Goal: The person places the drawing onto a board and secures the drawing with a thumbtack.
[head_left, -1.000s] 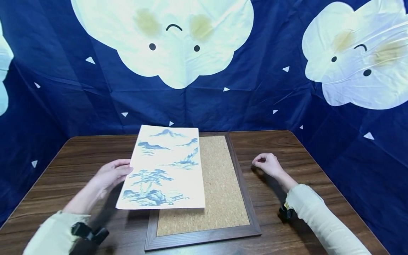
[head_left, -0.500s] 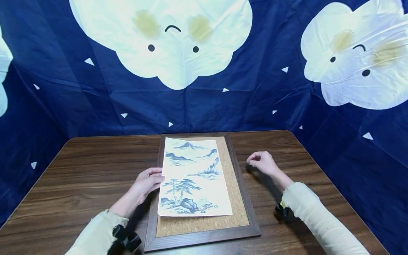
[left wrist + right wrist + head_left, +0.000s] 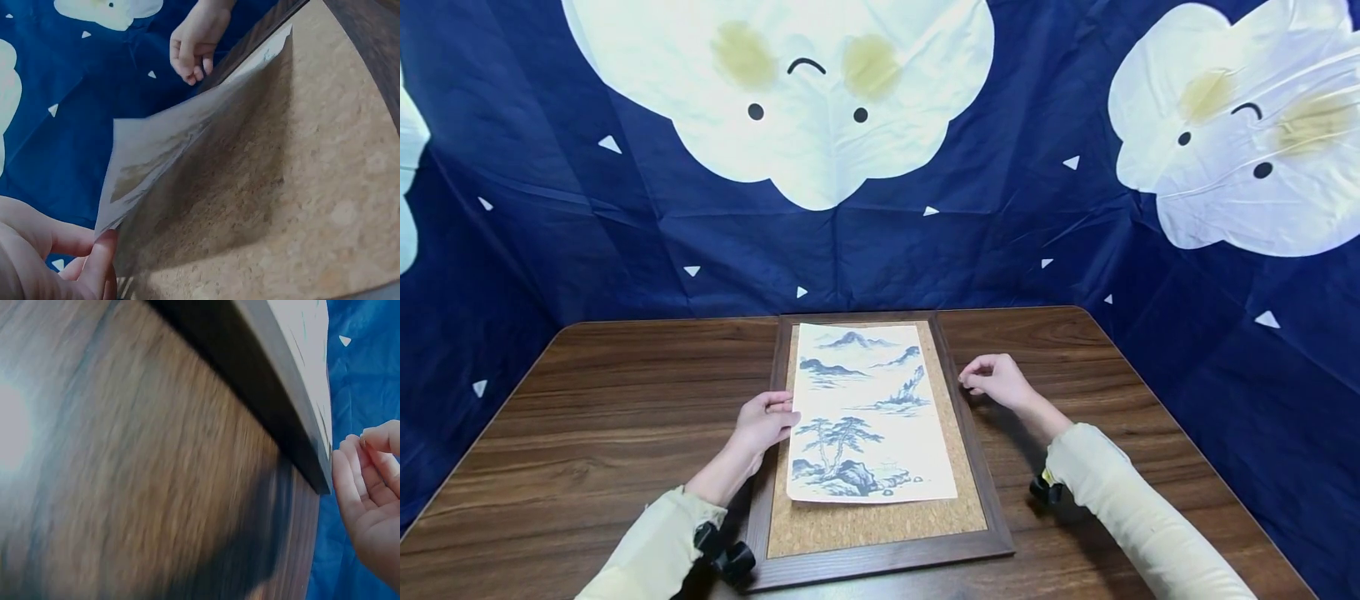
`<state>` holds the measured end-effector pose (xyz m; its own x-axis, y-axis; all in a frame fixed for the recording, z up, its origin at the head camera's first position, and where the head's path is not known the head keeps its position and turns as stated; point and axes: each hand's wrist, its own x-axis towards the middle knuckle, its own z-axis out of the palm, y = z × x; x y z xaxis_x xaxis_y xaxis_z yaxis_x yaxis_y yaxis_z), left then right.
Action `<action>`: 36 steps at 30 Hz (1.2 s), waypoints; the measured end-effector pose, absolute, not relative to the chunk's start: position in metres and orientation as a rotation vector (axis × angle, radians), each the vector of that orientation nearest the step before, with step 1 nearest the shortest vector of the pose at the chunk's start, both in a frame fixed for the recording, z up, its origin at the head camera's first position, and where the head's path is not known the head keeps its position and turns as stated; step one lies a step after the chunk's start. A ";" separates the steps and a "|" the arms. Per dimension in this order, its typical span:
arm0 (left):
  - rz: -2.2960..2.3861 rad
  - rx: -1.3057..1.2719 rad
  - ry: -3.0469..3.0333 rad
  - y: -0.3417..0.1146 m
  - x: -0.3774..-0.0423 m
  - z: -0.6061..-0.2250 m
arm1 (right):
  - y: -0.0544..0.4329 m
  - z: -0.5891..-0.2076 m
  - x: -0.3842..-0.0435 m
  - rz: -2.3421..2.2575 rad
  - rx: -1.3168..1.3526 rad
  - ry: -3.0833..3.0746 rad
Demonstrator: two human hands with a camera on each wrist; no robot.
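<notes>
A sheet of paper (image 3: 872, 412) printed with blue-grey mountains and pines hovers over a cork board (image 3: 880, 527) with a dark wooden frame. Its left edge is pinched between the thumb and fingers of my left hand (image 3: 762, 427). The left wrist view shows the paper (image 3: 159, 147) tilted and bowed, raised off the cork (image 3: 337, 169) on the held side. My right hand (image 3: 1003, 382) is just right of the frame's right side, above the table. Its thumb and fingertips come close together; whether something tiny is between them cannot be made out.
The board lies on a dark wood-grain table (image 3: 602, 417). Behind and around it hangs a navy cloth (image 3: 737, 242) with white clouds and small triangles. Black wrist cameras (image 3: 724, 554) are strapped at both cuffs.
My left hand has brought the paper rightward, from overhanging the board's left side to over its middle, and lower. My right hand has drifted left toward the frame.
</notes>
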<state>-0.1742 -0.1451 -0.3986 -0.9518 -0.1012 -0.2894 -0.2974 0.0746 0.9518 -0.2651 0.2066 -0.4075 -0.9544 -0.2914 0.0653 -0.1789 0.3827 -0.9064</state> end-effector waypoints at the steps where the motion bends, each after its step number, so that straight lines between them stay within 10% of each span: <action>1: 2.001 -0.417 2.196 -0.144 -0.174 -0.399 | 0.204 -0.407 -0.265 -1.647 -0.427 2.503; 36: 1.914 -0.190 2.291 -0.150 -0.170 -0.403 | 0.175 -0.412 -0.272 -1.728 -0.256 2.106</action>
<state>-0.1704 -0.1503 -0.4033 -0.9807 -0.0012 -0.1953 -0.1924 0.1778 0.9651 -0.2721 0.1751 -0.4125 -0.9023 -0.3872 -0.1898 0.1104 0.2180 -0.9697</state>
